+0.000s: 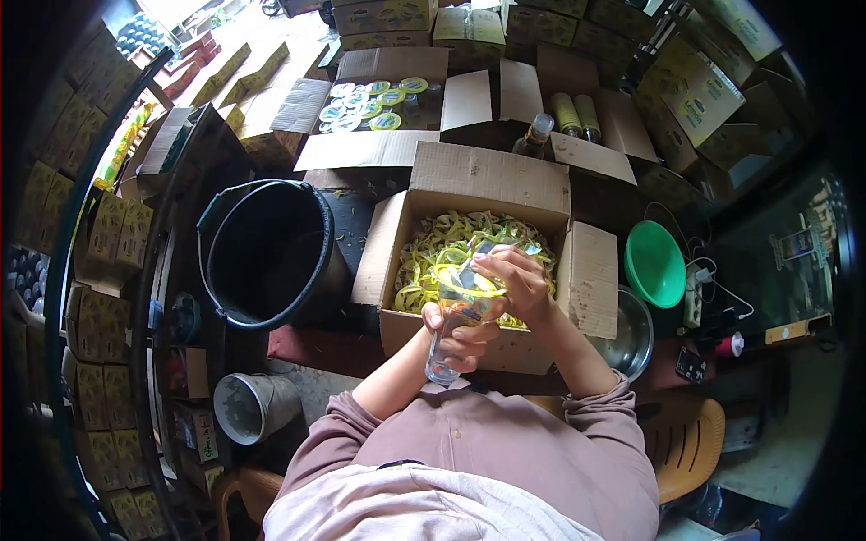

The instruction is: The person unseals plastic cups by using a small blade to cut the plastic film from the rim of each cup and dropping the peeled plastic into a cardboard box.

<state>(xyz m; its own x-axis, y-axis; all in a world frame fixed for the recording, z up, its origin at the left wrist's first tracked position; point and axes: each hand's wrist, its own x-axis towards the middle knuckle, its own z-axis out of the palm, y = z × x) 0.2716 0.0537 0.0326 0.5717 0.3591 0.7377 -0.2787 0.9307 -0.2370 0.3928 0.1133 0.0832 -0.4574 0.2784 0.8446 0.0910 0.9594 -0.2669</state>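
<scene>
Here's the box, heaped with yellow strips, and at its near side the cup, wrapped in the curled left hand. Right hand bends over the yellow band, exact grip unclear; steady cup, light fingers, I'd say.

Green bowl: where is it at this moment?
In the head view, the green bowl is on the right, between the box of yellow strips and the power strip, just beyond the metal bowl.
</scene>
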